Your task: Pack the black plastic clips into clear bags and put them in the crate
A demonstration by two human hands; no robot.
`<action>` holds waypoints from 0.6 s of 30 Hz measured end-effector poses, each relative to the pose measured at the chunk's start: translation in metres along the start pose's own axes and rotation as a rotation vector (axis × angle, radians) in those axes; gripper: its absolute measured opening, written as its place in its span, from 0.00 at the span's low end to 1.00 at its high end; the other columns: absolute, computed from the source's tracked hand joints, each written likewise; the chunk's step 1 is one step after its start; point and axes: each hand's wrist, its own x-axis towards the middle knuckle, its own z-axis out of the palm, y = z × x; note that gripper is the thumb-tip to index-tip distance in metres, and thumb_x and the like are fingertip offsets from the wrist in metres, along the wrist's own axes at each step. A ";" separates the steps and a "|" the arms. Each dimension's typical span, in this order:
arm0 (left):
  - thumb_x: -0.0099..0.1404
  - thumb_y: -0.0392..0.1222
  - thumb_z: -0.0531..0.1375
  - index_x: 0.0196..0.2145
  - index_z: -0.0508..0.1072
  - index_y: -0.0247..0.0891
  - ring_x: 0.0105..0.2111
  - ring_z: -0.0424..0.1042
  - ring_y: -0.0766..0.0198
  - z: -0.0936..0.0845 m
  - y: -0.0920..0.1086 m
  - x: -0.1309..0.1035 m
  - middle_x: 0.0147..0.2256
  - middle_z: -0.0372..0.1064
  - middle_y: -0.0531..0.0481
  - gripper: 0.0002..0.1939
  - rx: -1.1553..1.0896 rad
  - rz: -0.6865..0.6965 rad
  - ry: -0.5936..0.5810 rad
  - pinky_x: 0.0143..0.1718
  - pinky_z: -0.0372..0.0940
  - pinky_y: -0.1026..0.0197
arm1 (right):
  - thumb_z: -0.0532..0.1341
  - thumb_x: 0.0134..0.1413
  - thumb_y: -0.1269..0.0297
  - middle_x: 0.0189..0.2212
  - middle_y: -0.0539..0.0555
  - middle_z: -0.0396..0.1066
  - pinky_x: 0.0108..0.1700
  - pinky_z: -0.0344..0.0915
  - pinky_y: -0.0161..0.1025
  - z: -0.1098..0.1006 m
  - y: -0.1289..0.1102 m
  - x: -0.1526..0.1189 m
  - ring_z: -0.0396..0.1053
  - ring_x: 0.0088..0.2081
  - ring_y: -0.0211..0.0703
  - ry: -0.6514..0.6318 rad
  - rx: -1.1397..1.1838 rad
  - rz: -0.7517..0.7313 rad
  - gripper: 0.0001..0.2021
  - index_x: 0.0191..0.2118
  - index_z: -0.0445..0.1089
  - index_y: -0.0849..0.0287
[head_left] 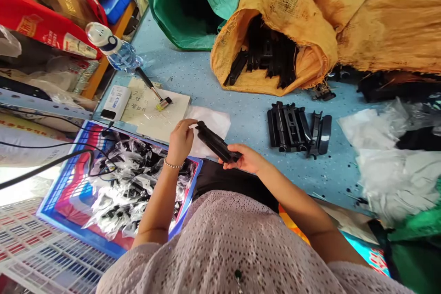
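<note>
A long black plastic part (215, 142) is held at a slant in front of my body, over the table's near edge. Bent fingers of my left hand (181, 141) pinch its upper left end. My right hand (245, 159) is closed around the lower right end, the thumb on top. Beneath the part lies a thin white plastic bag (210, 124). To the right, a row of similar black parts (289, 127) rests on the blue table (248, 105). More such parts fill the mouth of an orange woven sack (275, 4).
A blue basket (69, 170) of bagged black pieces stands left of my body. On the table's left are cardboard (144, 117), a brush (151, 87), a white box (117, 102) and a water bottle (126, 57). A green sack (193, 32) stands behind; clear bags (396, 165) lie right.
</note>
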 end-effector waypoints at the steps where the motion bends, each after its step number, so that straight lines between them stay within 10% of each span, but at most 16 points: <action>1: 0.66 0.28 0.51 0.46 0.78 0.36 0.50 0.75 0.55 -0.001 0.001 -0.003 0.49 0.76 0.40 0.18 0.053 0.018 0.003 0.55 0.71 0.50 | 0.61 0.60 0.57 0.33 0.62 0.81 0.28 0.75 0.33 -0.002 0.003 0.004 0.77 0.27 0.41 0.033 0.065 0.033 0.15 0.41 0.74 0.67; 9: 0.67 0.23 0.47 0.70 0.58 0.37 0.66 0.63 0.54 0.008 0.026 -0.023 0.66 0.61 0.36 0.35 0.048 0.319 -0.123 0.67 0.64 0.46 | 0.56 0.63 0.50 0.28 0.55 0.76 0.17 0.63 0.27 -0.002 0.002 0.019 0.62 0.19 0.32 -0.166 0.307 0.067 0.20 0.45 0.70 0.65; 15: 0.67 0.25 0.49 0.72 0.52 0.38 0.67 0.62 0.54 0.028 0.057 -0.036 0.66 0.60 0.35 0.37 -0.190 0.560 -0.320 0.67 0.64 0.52 | 0.69 0.53 0.54 0.33 0.52 0.75 0.35 0.73 0.36 0.017 0.011 0.012 0.72 0.33 0.41 0.401 -0.353 -0.463 0.14 0.40 0.72 0.58; 18: 0.67 0.30 0.56 0.66 0.64 0.34 0.59 0.71 0.50 0.009 0.070 -0.040 0.58 0.69 0.31 0.29 -0.196 0.586 -0.284 0.61 0.70 0.52 | 0.70 0.53 0.59 0.48 0.55 0.76 0.52 0.73 0.44 0.030 0.016 -0.009 0.74 0.48 0.48 0.265 -0.559 -0.534 0.22 0.54 0.72 0.55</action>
